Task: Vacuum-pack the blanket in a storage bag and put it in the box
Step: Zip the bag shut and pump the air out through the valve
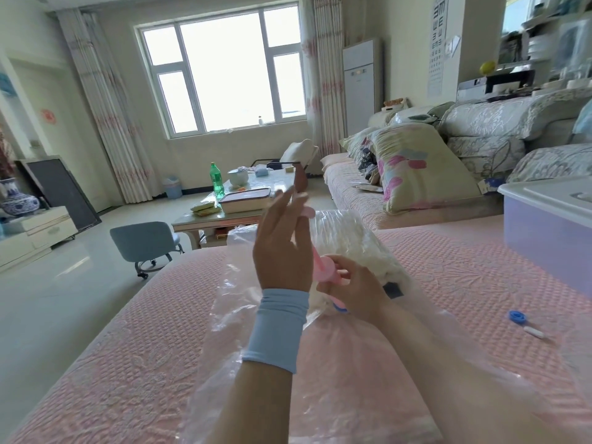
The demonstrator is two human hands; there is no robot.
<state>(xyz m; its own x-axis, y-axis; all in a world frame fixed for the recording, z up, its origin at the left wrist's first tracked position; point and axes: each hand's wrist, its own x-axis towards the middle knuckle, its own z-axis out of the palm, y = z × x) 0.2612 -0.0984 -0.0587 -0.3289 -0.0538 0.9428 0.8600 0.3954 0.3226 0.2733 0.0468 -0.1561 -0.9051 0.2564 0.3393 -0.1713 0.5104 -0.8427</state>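
A clear storage bag (282, 398) lies on the pink bed cover (134, 347) in front of me, with the white blanket (352, 241) inside its far end. A pink hand pump (326, 267) stands on the bag's blue valve (340, 307). My right hand (355, 290) grips the pump's barrel low down. My left hand (282, 248), with a light blue wristband, is raised above it and holds the pump's handle (307, 213), whose rod is drawn out. A translucent storage box (544, 241) with a white lid sits at the right.
A blue valve cap (516, 316) and a small white clip (534, 332) lie on the cover to the right. Beyond the bed are a coffee table (253, 200) with a green bottle, a blue stool (145, 243) and a sofa with floral pillows (419, 168).
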